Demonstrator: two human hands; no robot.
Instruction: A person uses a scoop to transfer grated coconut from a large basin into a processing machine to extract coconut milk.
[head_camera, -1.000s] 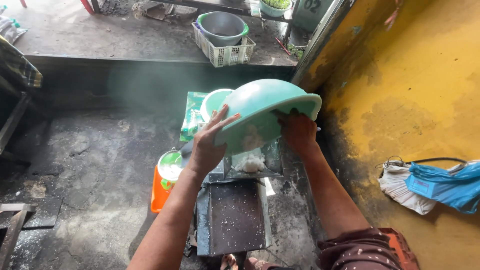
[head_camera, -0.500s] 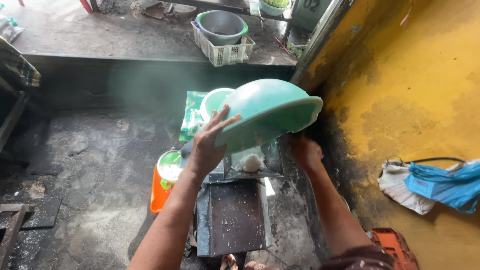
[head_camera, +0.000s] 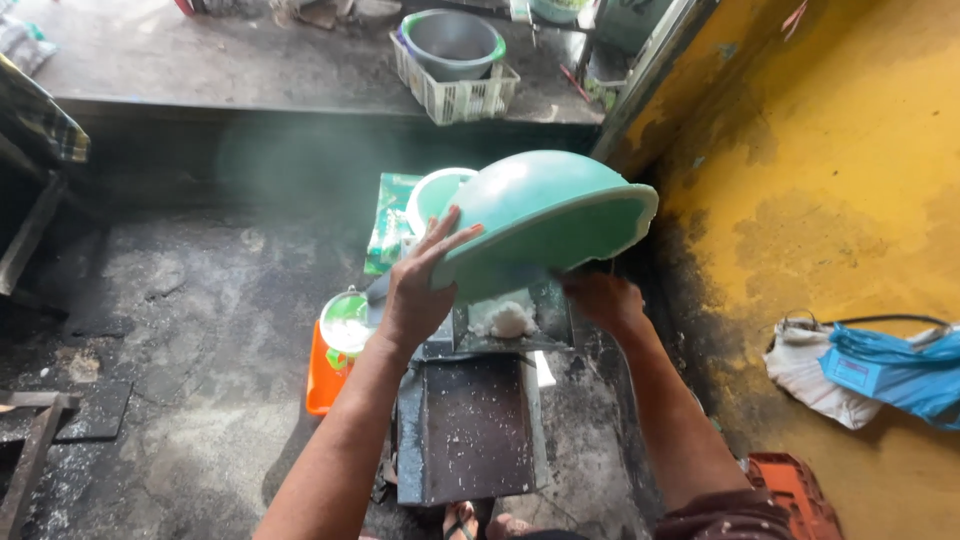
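Observation:
My left hand (head_camera: 418, 283) presses flat against the underside of a large turquoise plastic basin (head_camera: 545, 215), holding it tipped upside down over a metal hopper (head_camera: 515, 320). A small white heap (head_camera: 508, 320) lies in the hopper's mouth. My right hand (head_camera: 603, 298) is below the basin's rim beside the hopper, off the basin, fingers loosely curled with nothing seen in it. A dark metal chute (head_camera: 470, 425) slopes from the hopper toward me.
A smaller green bowl (head_camera: 436, 196) and a green packet (head_camera: 391, 218) lie behind the basin. An orange container (head_camera: 328, 370) with a green-rimmed bowl (head_camera: 347, 320) stands left. A yellow wall (head_camera: 820, 200) rises right, with blue and white bags (head_camera: 870, 365). A white crate holding a grey bowl (head_camera: 455, 60) sits on the far ledge.
My right hand has let go of the basin's rim and dropped beside the hopper. The left hand still holds the basin tipped. The white heap now shows in the hopper.

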